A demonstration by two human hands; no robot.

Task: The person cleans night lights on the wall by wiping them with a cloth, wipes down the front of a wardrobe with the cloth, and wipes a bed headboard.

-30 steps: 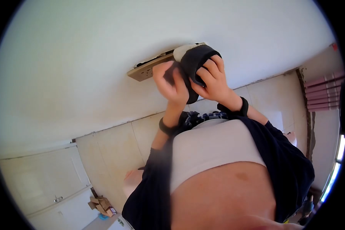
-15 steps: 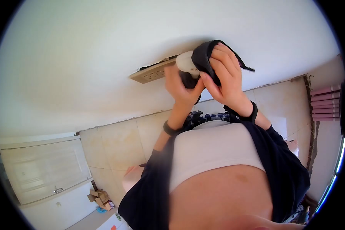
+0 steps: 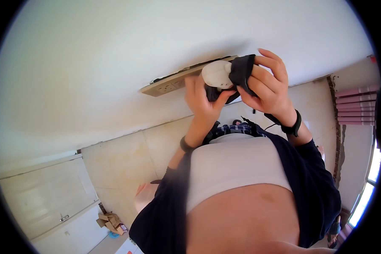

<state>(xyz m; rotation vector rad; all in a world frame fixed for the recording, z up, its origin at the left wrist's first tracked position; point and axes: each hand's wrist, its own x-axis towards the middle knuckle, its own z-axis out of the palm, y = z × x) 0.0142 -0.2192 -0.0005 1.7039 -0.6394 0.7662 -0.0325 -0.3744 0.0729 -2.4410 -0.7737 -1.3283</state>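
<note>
Left hand (image 3: pixel 204 100): fingers grasping white object (image 3: pixel 216 74) | Right hand (image 3: pixel 271 86): fingers clenched on dark band (image 3: pixel 241 70) beside it | Near both: beige socket strip (image 3: pixel 166 87)

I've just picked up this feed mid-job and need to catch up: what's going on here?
A person is handling a rounded white hard-looking piece together with a soft black band, in front of a wall-mounted beige socket strip. The left hand supports the white piece from its lower left. The right hand grips the band beside it. Whether the two are fastened together, I can't tell.
</note>
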